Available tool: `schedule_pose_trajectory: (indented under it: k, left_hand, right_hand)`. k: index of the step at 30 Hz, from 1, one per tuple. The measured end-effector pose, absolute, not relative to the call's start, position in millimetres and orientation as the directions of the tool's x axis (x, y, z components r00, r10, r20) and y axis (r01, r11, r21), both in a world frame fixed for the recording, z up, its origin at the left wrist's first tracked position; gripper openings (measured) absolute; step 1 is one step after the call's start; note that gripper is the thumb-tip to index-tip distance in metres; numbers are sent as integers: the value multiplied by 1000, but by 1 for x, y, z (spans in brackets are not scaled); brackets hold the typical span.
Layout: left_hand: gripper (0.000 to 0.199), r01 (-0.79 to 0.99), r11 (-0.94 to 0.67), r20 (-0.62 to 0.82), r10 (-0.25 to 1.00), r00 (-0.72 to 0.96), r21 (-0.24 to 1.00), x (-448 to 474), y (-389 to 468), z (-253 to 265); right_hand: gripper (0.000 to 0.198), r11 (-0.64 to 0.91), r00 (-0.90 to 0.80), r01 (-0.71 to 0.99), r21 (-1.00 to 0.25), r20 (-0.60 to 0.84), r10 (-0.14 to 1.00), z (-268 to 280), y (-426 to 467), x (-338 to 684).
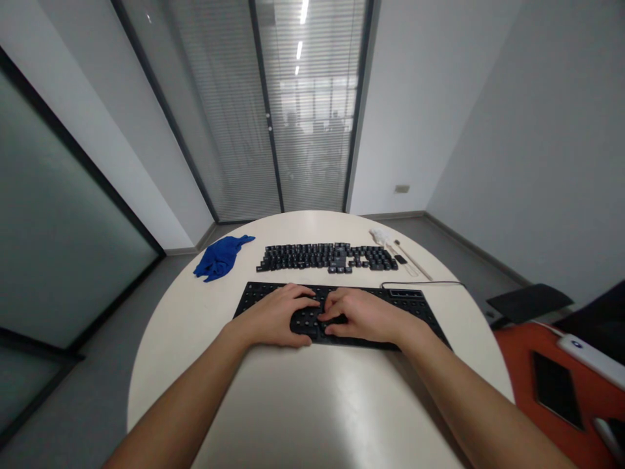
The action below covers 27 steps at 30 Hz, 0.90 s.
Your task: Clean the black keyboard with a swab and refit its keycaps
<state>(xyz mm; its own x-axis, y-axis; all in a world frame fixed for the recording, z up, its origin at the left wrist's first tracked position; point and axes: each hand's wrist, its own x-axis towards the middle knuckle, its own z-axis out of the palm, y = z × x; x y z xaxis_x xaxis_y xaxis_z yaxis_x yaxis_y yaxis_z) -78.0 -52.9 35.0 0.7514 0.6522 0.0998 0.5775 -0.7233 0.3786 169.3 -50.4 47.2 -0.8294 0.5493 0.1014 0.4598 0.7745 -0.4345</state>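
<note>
A black keyboard [415, 311] with most of its keycaps off lies across the round table before me. My left hand [280, 316] rests over its left half, fingers stretched out and thumb near the front edge. Over the middle, my right hand [359, 314] has its fingers curled and drawn together low against the key bed. Something dark shows between its thumb and fingers, too small to make out. Behind the keyboard, loose black keycaps [300, 256] are laid out in rows in a keyboard pattern.
A crumpled blue cloth [221, 256] lies at the back left of the table [312, 225]. At the back right are a thin brush-like stick [413, 259], a wire tool [406, 264] and white fluffy material [381, 236]. The cable [430, 282] runs right. An orange chair [522, 365] holds a power strip [593, 358] and phone [556, 389].
</note>
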Motion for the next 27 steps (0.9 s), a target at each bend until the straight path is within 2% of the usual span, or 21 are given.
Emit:
schedule_pose_trajectory:
  k: [6,12,17,27]
  left_hand:
    - [70,585,-732,126,655,745,348,-80,-53,29]
    - [69,576,-741,145,649,747,344,-81,-52,27]
    - [72,578,-740,142,650,747,343,-82,-52,27]
    - [70,575,-744,152,647,747,342,-81,-52,26]
  right_hand:
    - [21,783,-826,476,-401,102,554,47,-51,170]
    - [22,745,-806,475,-468,107,582,50,-53,173]
    - [16,718,-776,524,-458,93,625,48,-54,172]
    - [9,719,-772,516,-466,112,626,44,-55,168]
